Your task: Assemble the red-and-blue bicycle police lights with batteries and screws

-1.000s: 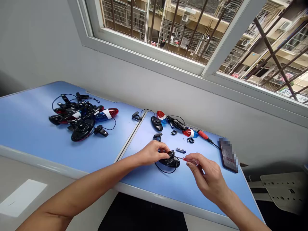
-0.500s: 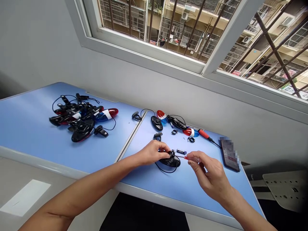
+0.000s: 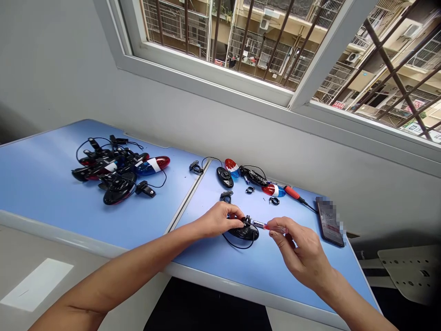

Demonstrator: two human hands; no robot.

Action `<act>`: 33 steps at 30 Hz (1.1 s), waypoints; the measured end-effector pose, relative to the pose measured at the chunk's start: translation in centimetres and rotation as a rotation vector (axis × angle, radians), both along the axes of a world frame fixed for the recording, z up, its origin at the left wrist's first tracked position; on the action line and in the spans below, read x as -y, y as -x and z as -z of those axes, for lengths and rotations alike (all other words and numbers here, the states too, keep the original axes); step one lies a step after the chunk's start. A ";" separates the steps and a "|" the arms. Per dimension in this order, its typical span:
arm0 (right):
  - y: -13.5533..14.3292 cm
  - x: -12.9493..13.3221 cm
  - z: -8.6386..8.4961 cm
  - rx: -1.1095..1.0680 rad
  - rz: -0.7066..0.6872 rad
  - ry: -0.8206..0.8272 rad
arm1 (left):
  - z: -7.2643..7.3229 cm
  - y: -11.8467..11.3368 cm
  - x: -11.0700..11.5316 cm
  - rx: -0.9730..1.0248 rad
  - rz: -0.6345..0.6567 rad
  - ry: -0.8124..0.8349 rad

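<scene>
My left hand is closed on a black oval bike-light housing, pressing it near its small clamp bracket. A thin black cable loops from the housing over the blue table. In my right hand a screwdriver with a clear and red handle is pinched between thumb and fingers, its shaft pointing left toward the bracket. A battery lies beside the shaft and partly overlaps it in view. The screwdriver's tip is too small to make out. Just behind my left hand sits a black button switch on a strap.
At the back are an opened housing, red-and-blue lens covers, black clamp rings and a red-handled screwdriver. A phone lies at right. Several lights are piled at left. A table seam runs between.
The battery has shifted toward me, from behind the screwdriver shaft to right against it in view. Both hands keep nearly the same place and hold.
</scene>
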State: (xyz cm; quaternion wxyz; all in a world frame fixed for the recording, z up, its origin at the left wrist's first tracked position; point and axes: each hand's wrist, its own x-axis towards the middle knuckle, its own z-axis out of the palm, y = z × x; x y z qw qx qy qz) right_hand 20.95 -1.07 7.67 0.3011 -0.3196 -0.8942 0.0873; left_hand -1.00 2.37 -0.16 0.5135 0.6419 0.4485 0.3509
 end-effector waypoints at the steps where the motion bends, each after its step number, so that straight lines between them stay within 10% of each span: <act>1: 0.0 0.0 0.0 0.004 0.000 0.003 | 0.0 0.0 0.0 0.002 0.000 0.000; 33: 2.0 -2.3 -2.6 0.328 0.202 0.096 | 1.0 0.2 -0.2 0.044 0.014 -0.132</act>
